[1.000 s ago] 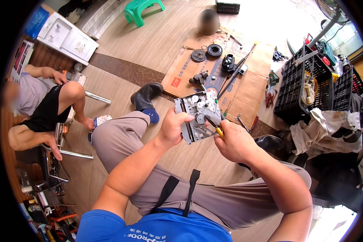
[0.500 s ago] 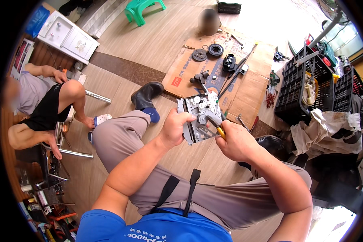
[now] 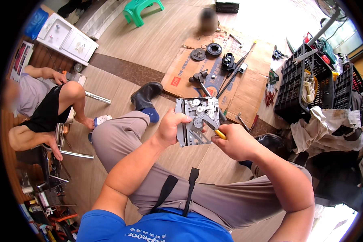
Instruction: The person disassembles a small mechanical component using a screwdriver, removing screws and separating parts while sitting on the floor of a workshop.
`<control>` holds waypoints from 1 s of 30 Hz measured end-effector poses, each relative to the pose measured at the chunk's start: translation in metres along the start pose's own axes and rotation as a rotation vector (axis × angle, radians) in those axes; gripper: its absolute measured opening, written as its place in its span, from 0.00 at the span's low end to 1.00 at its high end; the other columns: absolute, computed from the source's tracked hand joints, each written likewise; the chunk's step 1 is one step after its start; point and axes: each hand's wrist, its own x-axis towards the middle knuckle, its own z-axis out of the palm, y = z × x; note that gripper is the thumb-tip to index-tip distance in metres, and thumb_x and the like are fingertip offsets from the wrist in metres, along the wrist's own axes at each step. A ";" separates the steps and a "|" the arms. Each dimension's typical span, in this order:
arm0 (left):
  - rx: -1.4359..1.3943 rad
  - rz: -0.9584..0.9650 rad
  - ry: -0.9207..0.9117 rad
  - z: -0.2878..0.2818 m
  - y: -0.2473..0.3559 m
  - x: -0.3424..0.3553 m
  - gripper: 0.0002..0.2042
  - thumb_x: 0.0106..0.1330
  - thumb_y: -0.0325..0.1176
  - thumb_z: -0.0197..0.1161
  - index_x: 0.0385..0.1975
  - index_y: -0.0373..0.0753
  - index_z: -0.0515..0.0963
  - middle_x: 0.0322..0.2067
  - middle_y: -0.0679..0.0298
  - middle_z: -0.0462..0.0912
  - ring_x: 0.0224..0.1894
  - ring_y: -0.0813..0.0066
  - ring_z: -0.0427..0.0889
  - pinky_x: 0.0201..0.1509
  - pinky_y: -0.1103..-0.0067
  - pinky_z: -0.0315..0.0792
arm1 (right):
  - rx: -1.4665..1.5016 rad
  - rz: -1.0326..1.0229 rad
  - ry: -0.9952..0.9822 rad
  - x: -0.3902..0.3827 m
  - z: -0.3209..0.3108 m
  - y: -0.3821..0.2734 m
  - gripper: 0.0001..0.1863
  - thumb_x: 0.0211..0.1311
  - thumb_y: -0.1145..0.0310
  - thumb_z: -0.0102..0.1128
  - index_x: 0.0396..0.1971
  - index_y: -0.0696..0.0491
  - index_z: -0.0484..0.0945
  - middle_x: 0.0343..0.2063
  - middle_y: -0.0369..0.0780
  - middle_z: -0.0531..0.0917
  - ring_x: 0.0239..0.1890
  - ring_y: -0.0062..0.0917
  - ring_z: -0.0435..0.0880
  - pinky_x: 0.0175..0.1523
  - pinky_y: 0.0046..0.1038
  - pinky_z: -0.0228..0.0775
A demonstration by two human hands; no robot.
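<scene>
A flat metal drive mechanism point(image 3: 188, 131) with white and grey gears is in my left hand point(image 3: 170, 127), thumb over its left edge and fingers beneath. My right hand point(image 3: 236, 141) is closed on a yellow-handled tool point(image 3: 220, 134), whose grey working end lies over the gears at the mechanism's right side. The palm hides much of that handle, so its exact kind cannot be made out. Beyond the mechanism, a hammer point(image 3: 203, 84) lies on a flattened cardboard sheet point(image 3: 180, 77).
On the cardboard are a black ring-shaped part point(image 3: 214, 49), a dark disc point(image 3: 198, 54) and a black component point(image 3: 228, 61). Black plastic crates point(image 3: 290, 86) with parts stand at right, a cloth point(image 3: 320, 129) over one. A seated person point(image 3: 40, 92) is at left; a green stool point(image 3: 139, 11) stands behind.
The mechanism has turned slightly and shifted a little left and down. My right hand, still holding the yellow-handled tool, has moved slightly left and down with it.
</scene>
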 end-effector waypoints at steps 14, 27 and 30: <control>-0.018 0.087 0.054 0.014 0.001 0.002 0.19 0.62 0.22 0.51 0.54 0.25 0.71 0.44 0.49 0.83 0.44 0.59 0.86 0.51 0.67 0.81 | -0.072 -0.016 0.177 0.003 0.006 0.004 0.17 0.61 0.61 0.57 0.36 0.63 0.75 0.34 0.57 0.82 0.43 0.51 0.81 0.51 0.45 0.72; 0.060 0.031 0.090 0.008 -0.001 0.002 0.20 0.61 0.22 0.50 0.54 0.24 0.71 0.43 0.47 0.83 0.42 0.58 0.86 0.50 0.67 0.81 | -0.273 -0.139 0.282 0.008 0.008 0.019 0.14 0.58 0.65 0.59 0.37 0.60 0.72 0.38 0.52 0.79 0.45 0.46 0.79 0.51 0.43 0.71; 0.096 0.052 0.089 0.008 -0.003 0.002 0.20 0.61 0.21 0.50 0.54 0.24 0.70 0.44 0.48 0.83 0.42 0.58 0.86 0.50 0.67 0.81 | -0.322 -0.169 0.323 0.006 0.010 0.021 0.13 0.57 0.67 0.60 0.36 0.60 0.72 0.36 0.51 0.78 0.43 0.46 0.79 0.50 0.43 0.72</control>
